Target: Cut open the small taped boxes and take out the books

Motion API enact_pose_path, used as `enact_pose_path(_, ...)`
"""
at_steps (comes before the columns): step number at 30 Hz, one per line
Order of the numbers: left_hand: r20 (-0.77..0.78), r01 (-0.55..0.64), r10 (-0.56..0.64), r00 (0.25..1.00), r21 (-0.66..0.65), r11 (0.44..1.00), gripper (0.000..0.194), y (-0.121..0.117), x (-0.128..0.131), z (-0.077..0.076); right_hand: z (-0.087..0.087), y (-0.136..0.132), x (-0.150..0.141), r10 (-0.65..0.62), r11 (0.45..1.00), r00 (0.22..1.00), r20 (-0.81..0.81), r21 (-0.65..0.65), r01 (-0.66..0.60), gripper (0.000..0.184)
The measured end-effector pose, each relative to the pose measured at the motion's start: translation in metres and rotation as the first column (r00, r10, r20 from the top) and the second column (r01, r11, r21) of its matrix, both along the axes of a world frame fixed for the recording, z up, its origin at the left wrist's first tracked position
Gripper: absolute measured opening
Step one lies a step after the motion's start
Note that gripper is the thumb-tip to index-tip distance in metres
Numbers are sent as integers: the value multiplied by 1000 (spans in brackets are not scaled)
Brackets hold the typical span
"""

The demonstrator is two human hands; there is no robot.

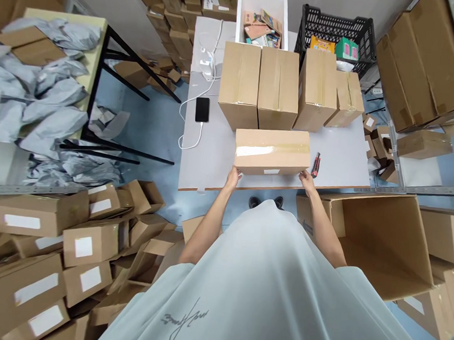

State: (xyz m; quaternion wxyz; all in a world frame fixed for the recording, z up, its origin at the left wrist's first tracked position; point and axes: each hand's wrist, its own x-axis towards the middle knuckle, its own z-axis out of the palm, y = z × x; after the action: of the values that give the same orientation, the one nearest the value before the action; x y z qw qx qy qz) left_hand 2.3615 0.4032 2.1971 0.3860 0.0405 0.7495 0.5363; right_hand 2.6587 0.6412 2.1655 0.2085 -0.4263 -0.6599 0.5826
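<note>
A taped cardboard box (271, 152) lies lengthwise near the front of the grey table (216, 154), with a small white label on its near side. At its lower left corner is my left hand (233, 178), fingers curled in against the cardboard. My right hand (307, 181) holds the lower right corner in the same way; the undersides of the fingers are partly hidden. Just right of the box lies a red and black box cutter (316, 165), apart from my right hand.
Several upright taped boxes (278, 88) stand behind. At the back are a white bin (240, 12) and a black crate (336, 20). A phone (202, 110) with a white cable lies left. Cardboard boxes (87, 246) pile up front left; a large open carton (384, 241) sits front right.
</note>
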Motion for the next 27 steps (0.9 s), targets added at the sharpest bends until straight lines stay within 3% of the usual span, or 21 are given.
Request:
enact_pose_path(4,-57,5,-2,998,58,998,87,-8,-1,12,11,2,3,-56,998,998,-12,-22,56,70)
enact_pose_path(11,-134,0,24,991,173,985,78,-23,3,30,30,7,13,-68,998,997,-48,-18,68,87)
enact_pose_path(18,-22,-30,32,999,93,995,80,-31,12,17,18,9,-1,-36,995,999,-4,-95,35,99)
enact_pose_path(24,40,-72,71,997,12,997,68,-47,30,5,11,-10,19,-81,977,993,90,-189,97,123)
enact_pose_path(27,60,-75,76,995,-8,997,65,-51,37,4,15,-25,25,-46,969,994,102,-236,69,116)
